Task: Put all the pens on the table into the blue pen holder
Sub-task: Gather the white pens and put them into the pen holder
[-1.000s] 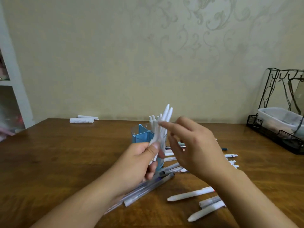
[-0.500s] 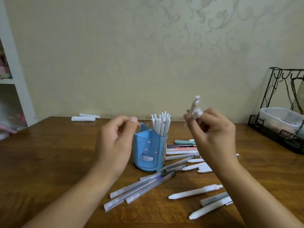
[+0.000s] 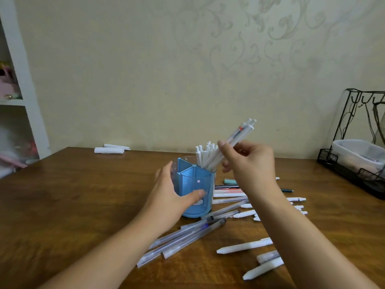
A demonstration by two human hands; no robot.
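Observation:
The blue pen holder (image 3: 199, 184) stands mid-table with several white pens (image 3: 205, 156) upright in its back right compartment. My left hand (image 3: 169, 195) wraps its left and front side, thumb across the front. My right hand (image 3: 249, 163) holds a small bunch of white pens (image 3: 239, 135) tilted up to the right, their lower tips at the holder's opening. Several clear-barrel pens (image 3: 187, 236) lie in front of the holder. More white pens (image 3: 245, 246) and coloured pens (image 3: 228, 187) lie to the right, partly hidden by my right arm.
The wooden table (image 3: 73, 205) has two white rolls (image 3: 109, 150) at its far edge. A black wire rack (image 3: 354, 163) with a clear plastic box (image 3: 358, 152) stands at the far right. A white shelf unit (image 3: 27, 97) is at the left by the wall.
My left hand dropped from open in the air to grip the holder's side. My right hand brought its pens left, down toward the holder's opening.

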